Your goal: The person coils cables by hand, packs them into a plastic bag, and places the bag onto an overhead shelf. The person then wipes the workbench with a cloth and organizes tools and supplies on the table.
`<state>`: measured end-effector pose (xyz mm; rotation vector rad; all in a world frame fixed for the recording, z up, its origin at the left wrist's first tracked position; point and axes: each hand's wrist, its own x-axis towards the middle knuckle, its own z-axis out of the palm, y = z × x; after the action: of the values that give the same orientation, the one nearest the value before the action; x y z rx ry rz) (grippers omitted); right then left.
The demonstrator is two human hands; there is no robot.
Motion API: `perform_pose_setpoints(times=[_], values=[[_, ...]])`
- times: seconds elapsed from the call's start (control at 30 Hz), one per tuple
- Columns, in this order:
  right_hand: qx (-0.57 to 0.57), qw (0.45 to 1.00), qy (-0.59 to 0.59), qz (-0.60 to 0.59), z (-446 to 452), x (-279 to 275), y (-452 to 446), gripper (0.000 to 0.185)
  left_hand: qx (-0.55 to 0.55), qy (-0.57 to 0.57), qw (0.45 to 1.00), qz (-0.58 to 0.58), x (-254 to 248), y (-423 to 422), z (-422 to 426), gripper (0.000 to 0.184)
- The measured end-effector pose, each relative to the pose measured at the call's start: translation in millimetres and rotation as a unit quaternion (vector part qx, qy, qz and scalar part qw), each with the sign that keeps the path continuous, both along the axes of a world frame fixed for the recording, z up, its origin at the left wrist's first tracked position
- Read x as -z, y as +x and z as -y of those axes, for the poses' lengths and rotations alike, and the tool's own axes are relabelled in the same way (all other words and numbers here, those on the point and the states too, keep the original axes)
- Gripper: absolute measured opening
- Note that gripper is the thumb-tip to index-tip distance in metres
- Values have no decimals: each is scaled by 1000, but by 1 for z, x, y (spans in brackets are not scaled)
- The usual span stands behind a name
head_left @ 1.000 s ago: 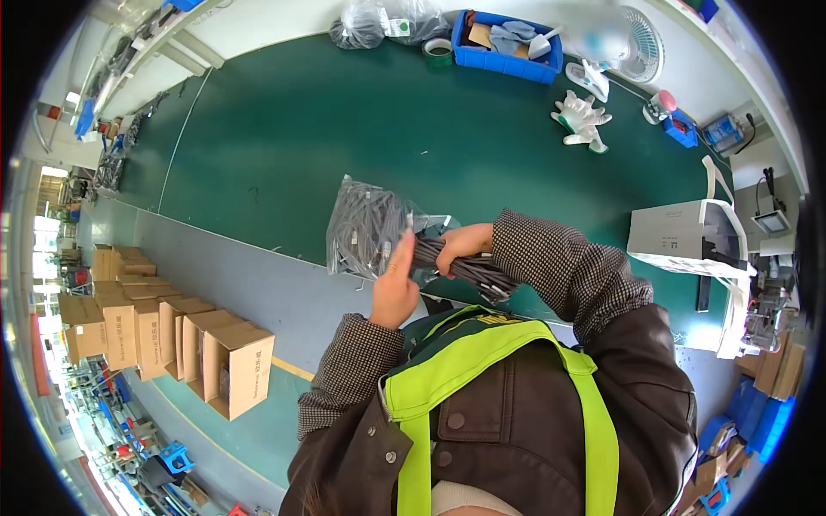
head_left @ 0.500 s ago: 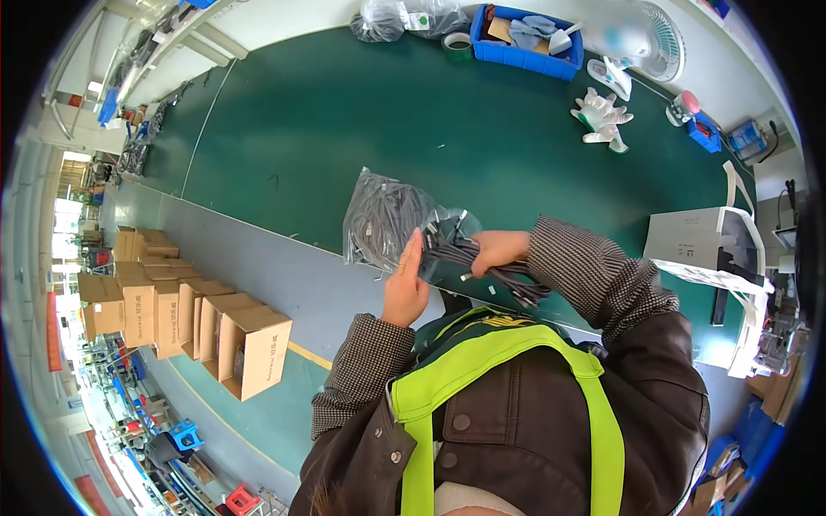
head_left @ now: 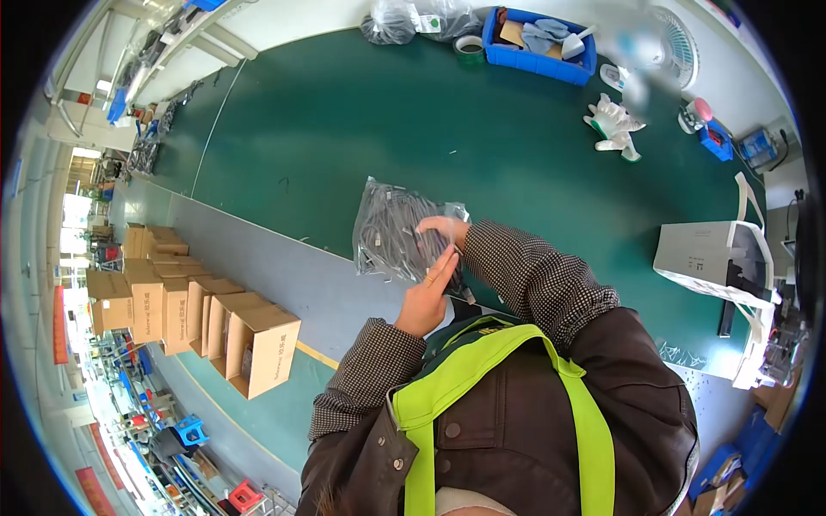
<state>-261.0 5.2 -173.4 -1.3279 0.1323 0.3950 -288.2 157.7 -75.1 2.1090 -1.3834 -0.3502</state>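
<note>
Head view: clear bag of grey cables (head_left: 387,225) at worktop (head_left: 301,129) near edge, long axis roughly along it, left of both hands. Right hand (head_left: 444,230) nearer, over bag's right end, fingers slightly bent; left hand (head_left: 424,303) fingers straight, tips against it. Grips: can't tell.

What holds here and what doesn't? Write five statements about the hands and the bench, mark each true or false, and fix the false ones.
1. The clear plastic bag has cables in it. True.
2. The left hand is over the cardboard boxes. False: the left hand is at the clear plastic bag.
3. The tape roll is beside the blue bin. True.
4. The white glove lies inside the blue bin. False: the white glove lies on the green tabletop.
5. The right hand is at the clear plastic bag. True.
</note>
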Motion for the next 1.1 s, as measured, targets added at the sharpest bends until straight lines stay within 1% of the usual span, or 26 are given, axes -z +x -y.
perform_pose_setpoints(times=[0.07,0.13,0.17,0.2,0.23,0.27,0.3,0.33,0.47,0.53,0.57,0.63,0.7,0.73,0.8,0.83,0.87,0.9,0.93,0.97,1.0,1.03,1.07,1.1], values=[[39,993,107,0,0,15,16,21,-105,-50,992,53,12,-9,-10,66],[76,975,211,0,-5,30,22,18,-212,-100,966,108,27,-16,-20,59],[71,975,211,-2,-6,26,23,18,-217,-100,965,108,36,-21,-25,59],[83,966,238,-64,-6,21,24,17,-280,-73,957,20,45,-26,-30,54],[97,952,263,-124,-6,12,24,16,-338,-47,937,-68,56,-30,-34,49],[111,933,286,-186,-6,5,23,16,-392,-20,906,-157,65,-34,-36,45],[125,911,306,-246,-5,0,23,17,-441,6,864,-245,76,-36,-37,40],[126,912,304,-247,-4,-1,23,17,-441,4,863,-246,82,-35,-35,40],[109,918,308,-222,-3,0,23,17,-449,78,865,-209,112,-29,-30,27],[114,920,300,-226,-1,-1,23,17,-475,97,837,-255,161,-21,-41,25],[118,920,296,-228,0,-2,24,17,-476,93,835,-260,157,-21,-38,25],[123,920,286,-237,-3,-3,24,18,-527,18,815,-241,148,-22,-34,27],[122,922,278,-241,-8,-4,21,17,-539,25,829,-147,151,-21,-39,27],[125,923,276,-239,-9,-6,18,17,-543,21,825,-157,143,-22,-38,27],[135,926,268,-228,-10,-9,18,17,-532,106,839,44,115,-19,-34,24],[135,929,262,-224,-12,-4,18,17,-544,149,824,50,111,-21,-34,23],[138,932,255,-216,-13,5,20,17,-539,69,839,40,121,-25,-39,20],[135,919,278,-243,-13,7,20,16,-569,-46,811,-128,130,-28,-46,19],[144,917,280,-245,-12,9,20,17,-569,-157,752,-293,141,-34,-48,18],[154,914,283,-246,-13,8,21,19,-553,-169,760,-297,141,-43,-46,18],[156,912,301,-231,-16,8,21,19,-534,-196,790,-228,134,-50,-47,13],[157,909,320,-216,-19,9,20,20,-513,-221,815,-158,128,-50,-45,17],[152,917,304,-209,-19,6,19,21,-498,-229,821,-159,122,-48,-36,17],[141,909,321,-226,-16,5,20,21,-524,-224,814,-110,115,-47,-26,21]])
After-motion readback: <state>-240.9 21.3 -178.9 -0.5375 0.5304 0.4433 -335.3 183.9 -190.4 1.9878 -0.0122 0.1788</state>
